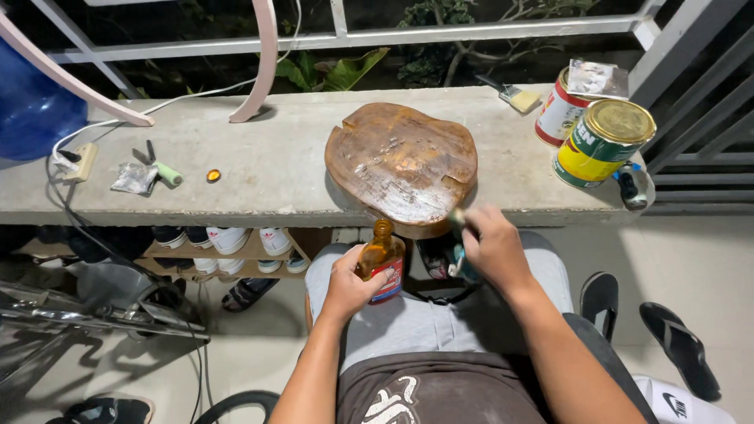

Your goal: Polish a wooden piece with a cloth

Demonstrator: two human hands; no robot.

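Concrete forms the long worktop along a balcony railing, and a rounded brown wooden slab lies flat on it near the front edge, its glossy face up and within easy reach of the seated person. Left hand is clamped around a small amber bottle, uncapped and upright over the lap, at 6 o'clock from the slab (upright, likely so nothing spills). Right hand is closed on a greenish thing at the slab's 5 o'clock edge; I cannot tell whether it is a brush or a rag. An orange cap sits well apart at the slab's 9 o'clock. Two paint tins and a small brush stand at 2 o'clock, out of the elbows' way. Shoes fill a rack under the worktop.
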